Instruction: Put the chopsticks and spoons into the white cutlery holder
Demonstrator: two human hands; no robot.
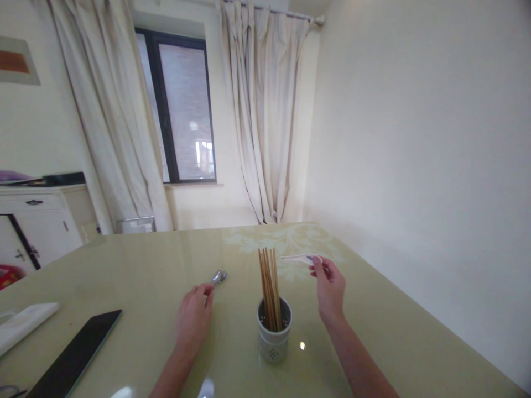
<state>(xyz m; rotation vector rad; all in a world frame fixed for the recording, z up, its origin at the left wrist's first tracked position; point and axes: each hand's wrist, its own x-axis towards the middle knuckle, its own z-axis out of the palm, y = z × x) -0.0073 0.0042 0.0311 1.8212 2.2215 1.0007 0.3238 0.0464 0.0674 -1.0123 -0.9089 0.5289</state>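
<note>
The right hand (pixel 331 282) is over the right half of the green table (pixel 136 271), its thumb and fingers pinched together on the bowl end of a white spoon (pixel 299 258); the handle of that spoon points toward the left edge of the table, its tip just beside the upper ends of the chopsticks (pixel 269 287) in the view; the left hand (pixel 194 312) is low over the table, left of the middle, its fingers curled and the tips nearly together at two metal spoons (pixel 218 277); the bowls of these point toward the far edge and lie close together, while the hand hides most of the handles, so I cannot tell whether the fingers grip them or only touch them.

Between the two forearms a pale cup (pixel 274 348) stands upright on the table; the chopsticks lean in it, their tops reaching well above its rim; a pale rounded thing (pixel 206 389) shows at the bottom of the view, too cut off to name.

Toward the left edge of the table lies a flat black slab (pixel 77 354), set slantwise; a white object (pixel 27 323) is just beside it, nearer that edge; the right edge runs along a bare wall (pixel 423 138); beyond the far edge are a window (pixel 186 110) and pale curtains (pixel 267 105); a white cabinet (pixel 45 221) stands past the far left corner.
</note>
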